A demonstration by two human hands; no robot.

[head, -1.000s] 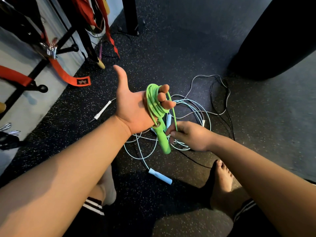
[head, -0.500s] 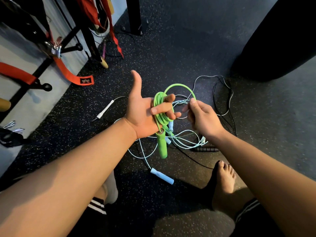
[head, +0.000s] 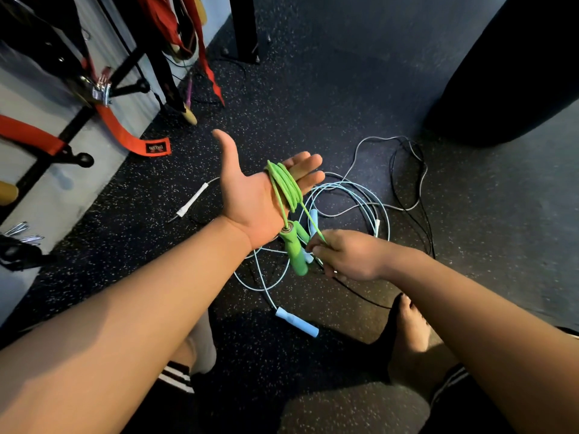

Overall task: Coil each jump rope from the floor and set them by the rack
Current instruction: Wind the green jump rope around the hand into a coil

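One dark speckled floor (head: 329,98) fills the scene, with a large dark bag (head: 517,73) at upper right and a black rack (head: 73,128) along the wall at left, an orange strap (head: 125,137) hanging from it. Above the floor, the left hand (head: 257,202) is held palm up, fingers nearly straight and thumb spread wide; the green jump rope (head: 286,186) is wound in several loops around its four fingers. A green handle (head: 294,249) dangles below the heel of that palm. Just beside the handle, the right hand (head: 347,256) has its fingers curled, pinching the free green strand, which runs straight up to the coil. Beneath both hands a light blue jump rope (head: 354,195) lies in loose loops, its blue handle (head: 297,322) near the person's feet. A black rope (head: 419,195) trails to the right, well apart from the rack. A white handle (head: 191,200) lies between the rack and the left hand
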